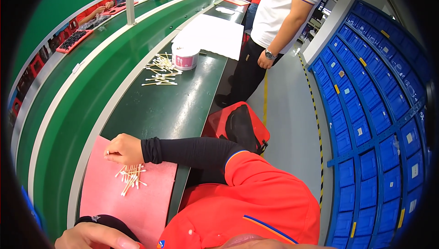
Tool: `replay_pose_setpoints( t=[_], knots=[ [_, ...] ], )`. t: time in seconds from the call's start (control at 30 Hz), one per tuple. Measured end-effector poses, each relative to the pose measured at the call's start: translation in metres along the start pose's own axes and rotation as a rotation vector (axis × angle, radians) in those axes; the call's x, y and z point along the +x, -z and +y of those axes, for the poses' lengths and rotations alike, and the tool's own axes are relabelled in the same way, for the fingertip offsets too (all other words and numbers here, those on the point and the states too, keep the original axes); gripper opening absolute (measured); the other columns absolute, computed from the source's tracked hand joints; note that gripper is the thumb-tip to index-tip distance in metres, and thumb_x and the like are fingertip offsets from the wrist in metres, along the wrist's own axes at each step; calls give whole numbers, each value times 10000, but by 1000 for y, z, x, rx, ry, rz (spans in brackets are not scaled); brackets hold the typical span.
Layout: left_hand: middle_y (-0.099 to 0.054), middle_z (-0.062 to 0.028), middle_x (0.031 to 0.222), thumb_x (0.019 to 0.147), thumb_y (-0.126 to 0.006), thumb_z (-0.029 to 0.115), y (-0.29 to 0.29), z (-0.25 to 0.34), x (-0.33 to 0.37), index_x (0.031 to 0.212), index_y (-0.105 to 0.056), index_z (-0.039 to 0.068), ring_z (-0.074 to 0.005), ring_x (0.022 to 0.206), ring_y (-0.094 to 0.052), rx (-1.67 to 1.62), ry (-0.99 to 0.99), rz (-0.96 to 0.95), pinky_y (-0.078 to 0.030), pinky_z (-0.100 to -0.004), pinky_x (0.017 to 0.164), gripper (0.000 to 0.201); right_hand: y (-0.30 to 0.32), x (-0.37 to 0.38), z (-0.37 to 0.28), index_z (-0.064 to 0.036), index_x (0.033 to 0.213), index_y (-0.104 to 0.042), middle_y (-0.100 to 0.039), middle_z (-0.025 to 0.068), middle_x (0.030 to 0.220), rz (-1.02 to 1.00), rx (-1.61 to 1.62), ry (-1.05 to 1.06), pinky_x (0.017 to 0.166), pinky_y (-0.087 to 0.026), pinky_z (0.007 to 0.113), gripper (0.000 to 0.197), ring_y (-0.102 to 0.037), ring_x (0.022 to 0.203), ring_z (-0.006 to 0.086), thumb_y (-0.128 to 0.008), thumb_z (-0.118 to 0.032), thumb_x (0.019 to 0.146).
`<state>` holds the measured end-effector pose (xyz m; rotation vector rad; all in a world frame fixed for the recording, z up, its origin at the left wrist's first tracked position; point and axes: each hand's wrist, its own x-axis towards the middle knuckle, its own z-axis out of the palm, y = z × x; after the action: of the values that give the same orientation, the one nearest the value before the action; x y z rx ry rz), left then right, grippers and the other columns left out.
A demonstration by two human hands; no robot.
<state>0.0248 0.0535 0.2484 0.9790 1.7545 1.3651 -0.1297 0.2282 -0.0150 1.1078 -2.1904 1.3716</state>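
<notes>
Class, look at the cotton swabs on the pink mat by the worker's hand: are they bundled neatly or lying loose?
Lying loose. The cotton swabs sit scattered and crossing on the pink mat, just below the right hand.

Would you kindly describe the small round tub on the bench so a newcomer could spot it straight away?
Follow the dark green workbench away from the pink mat where a hand rests by some cotton swabs. Past a second scatter of swabs, before the white sheet, stands the tub: the only upright cylinder there, white with pink sides.
</notes>
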Motion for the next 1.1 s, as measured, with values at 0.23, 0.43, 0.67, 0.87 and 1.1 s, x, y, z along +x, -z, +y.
replay_pose_setpoints(
  t=[0.23,0.43,0.67,0.87,1.1],
  knots=[
    [-464,6,1060,839,-561,341,3,-7,-1,1033,-516,86,-253,1172,-343,-128,-60,15,-240,-368,1016,323,0,0,2,-10,703,-607,-575,146,601,105,7,59,524,-440,370,160,-565,556,310,-598,-144,791],
    [-485,-22,1093,842,-563,382,12,-35,17,1044,-568,201,-264,1205,-336,-112,-418,-105,-240,-386,1018,272,1,2,-1,-10,716,-612,-576,145,605,101,17,60,523,-439,366,147,-566,558,306,-606,-140,787],
    [-492,-51,1117,831,-580,393,15,-39,28,1079,-577,241,-259,1151,-416,-110,-592,-160,-271,-381,997,291,0,1,2,-17,715,-609,-583,127,607,87,32,60,519,-439,370,149,-569,560,300,-594,-140,797],
    [-477,-72,1136,829,-600,357,5,-16,3,986,-560,139,-193,1062,-464,-110,-198,10,-353,-256,882,271,1,0,1,-17,714,-609,-575,130,596,110,11,70,517,-432,372,154,-565,555,301,-597,-145,799],
    [-487,-40,1114,822,-599,402,4,0,-4,997,-559,103,-229,1144,-399,-287,198,34,-318,-285,941,349,-1,-1,3,-17,703,-604,-573,134,595,101,8,66,514,-432,372,158,-565,555,304,-600,-145,794]
  ],
)
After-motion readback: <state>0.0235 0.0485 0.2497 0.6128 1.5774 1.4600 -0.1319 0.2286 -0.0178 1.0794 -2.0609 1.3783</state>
